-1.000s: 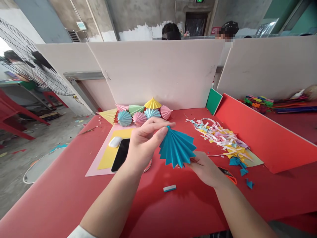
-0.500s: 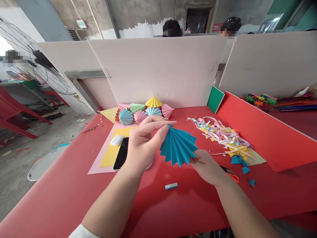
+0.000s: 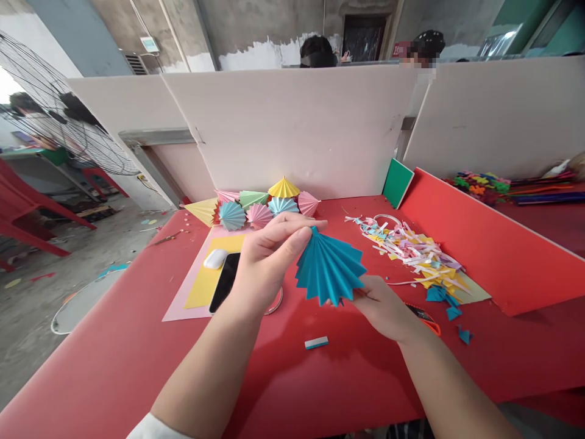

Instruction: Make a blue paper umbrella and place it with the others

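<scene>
A blue pleated paper cone (image 3: 329, 271) with a zigzag lower edge is held above the red table, tip upward. My left hand (image 3: 269, 256) pinches its tip between thumb and fingers. At the cone's lower right edge is my right hand (image 3: 377, 305), its fingers partly hidden behind the paper and closed on the rim. Below the cone a small white-and-blue block (image 3: 316, 342) lies on the table. Several finished-looking pleated paper cones (image 3: 259, 214) in yellow, pink, green and light blue stand grouped at the back.
Paper scraps (image 3: 411, 247) heap at right, near an orange-handled tool (image 3: 427, 323). A phone (image 3: 225, 283) and white mouse (image 3: 215, 258) lie on yellow and pink sheets at left. A white partition (image 3: 292, 128) borders the back; a red board (image 3: 493, 244) slants along the right.
The blue cone has tilted and shifted very slightly, its rim turning a little. Both hands keep their hold and have barely moved.
</scene>
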`<action>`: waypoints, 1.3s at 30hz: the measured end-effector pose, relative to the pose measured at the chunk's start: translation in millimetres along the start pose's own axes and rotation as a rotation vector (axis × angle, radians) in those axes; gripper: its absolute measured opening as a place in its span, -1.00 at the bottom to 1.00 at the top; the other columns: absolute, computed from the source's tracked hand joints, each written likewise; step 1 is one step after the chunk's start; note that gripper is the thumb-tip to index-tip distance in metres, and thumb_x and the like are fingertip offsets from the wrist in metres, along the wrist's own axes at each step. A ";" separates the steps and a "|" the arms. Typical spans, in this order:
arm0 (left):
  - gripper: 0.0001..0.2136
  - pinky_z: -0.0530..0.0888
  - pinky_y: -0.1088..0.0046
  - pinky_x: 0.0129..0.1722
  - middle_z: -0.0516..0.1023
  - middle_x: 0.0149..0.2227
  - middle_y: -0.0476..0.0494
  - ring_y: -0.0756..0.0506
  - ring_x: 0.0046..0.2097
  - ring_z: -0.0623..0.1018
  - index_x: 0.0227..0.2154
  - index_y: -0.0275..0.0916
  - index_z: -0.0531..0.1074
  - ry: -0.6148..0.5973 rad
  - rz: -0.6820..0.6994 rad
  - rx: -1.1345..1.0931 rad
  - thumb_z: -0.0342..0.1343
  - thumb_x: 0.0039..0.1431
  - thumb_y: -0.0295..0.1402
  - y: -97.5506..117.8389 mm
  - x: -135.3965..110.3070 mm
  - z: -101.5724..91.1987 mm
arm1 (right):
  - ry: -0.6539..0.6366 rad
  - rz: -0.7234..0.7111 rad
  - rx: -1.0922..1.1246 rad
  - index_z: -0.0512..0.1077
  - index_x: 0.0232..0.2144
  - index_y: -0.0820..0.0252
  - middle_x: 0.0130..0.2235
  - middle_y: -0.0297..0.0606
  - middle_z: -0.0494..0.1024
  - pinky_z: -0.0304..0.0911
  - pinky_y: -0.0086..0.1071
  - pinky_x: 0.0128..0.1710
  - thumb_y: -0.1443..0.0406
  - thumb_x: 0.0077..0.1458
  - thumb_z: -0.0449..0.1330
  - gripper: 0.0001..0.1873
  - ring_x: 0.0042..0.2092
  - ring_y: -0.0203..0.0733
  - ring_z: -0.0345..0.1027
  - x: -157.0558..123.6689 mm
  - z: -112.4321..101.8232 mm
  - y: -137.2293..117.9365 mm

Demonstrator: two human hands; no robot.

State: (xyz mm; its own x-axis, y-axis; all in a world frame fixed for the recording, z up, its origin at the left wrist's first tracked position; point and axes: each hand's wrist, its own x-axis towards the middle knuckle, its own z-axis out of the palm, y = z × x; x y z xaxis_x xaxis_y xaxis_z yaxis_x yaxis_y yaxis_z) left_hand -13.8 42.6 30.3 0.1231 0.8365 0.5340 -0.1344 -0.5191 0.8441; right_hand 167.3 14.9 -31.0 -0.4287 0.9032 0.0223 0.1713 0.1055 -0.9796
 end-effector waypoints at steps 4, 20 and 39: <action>-0.87 0.39 0.32 -0.10 0.53 -0.30 -0.09 -0.12 -0.13 0.46 -0.38 -0.10 0.57 -0.017 -0.006 -0.063 0.10 0.11 -0.35 -2.0 3.3 -3.8 | -0.037 0.010 0.072 0.39 -0.48 0.19 -0.37 -0.23 0.49 0.27 -0.28 -0.20 0.13 0.12 0.07 -0.72 -0.27 -0.19 0.38 -0.8 0.9 -2.2; -0.90 0.38 0.31 -0.09 0.52 -0.34 -0.06 -0.09 -0.15 0.46 -0.39 -0.04 0.57 -0.059 0.026 -0.080 0.18 0.04 -0.37 -4.7 5.1 -8.2 | -0.065 -0.044 0.085 0.44 -0.31 0.15 -0.33 -0.27 0.53 0.28 -0.32 -0.18 0.14 0.16 0.01 -0.72 -0.27 -0.22 0.41 -0.1 -0.4 1.2; -0.84 0.40 0.28 -0.02 0.58 -0.25 -0.08 -0.13 -0.09 0.51 -0.25 -0.12 0.54 0.045 -0.032 -0.078 0.12 0.12 -0.32 -1.1 4.2 -0.3 | -0.104 -0.039 0.216 0.43 -0.44 0.22 -0.41 -0.25 0.49 0.28 -0.32 -0.26 0.14 0.15 0.04 -0.69 -0.35 -0.27 0.37 2.9 3.2 1.1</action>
State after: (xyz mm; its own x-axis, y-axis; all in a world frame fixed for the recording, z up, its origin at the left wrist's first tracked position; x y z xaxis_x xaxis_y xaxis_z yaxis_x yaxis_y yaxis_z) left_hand -13.3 46.8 31.6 0.0843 0.8603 0.5028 -0.2078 -0.4783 0.8533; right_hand 163.4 16.3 -32.7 -0.5221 0.8514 0.0507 -0.0360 0.0374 -0.9987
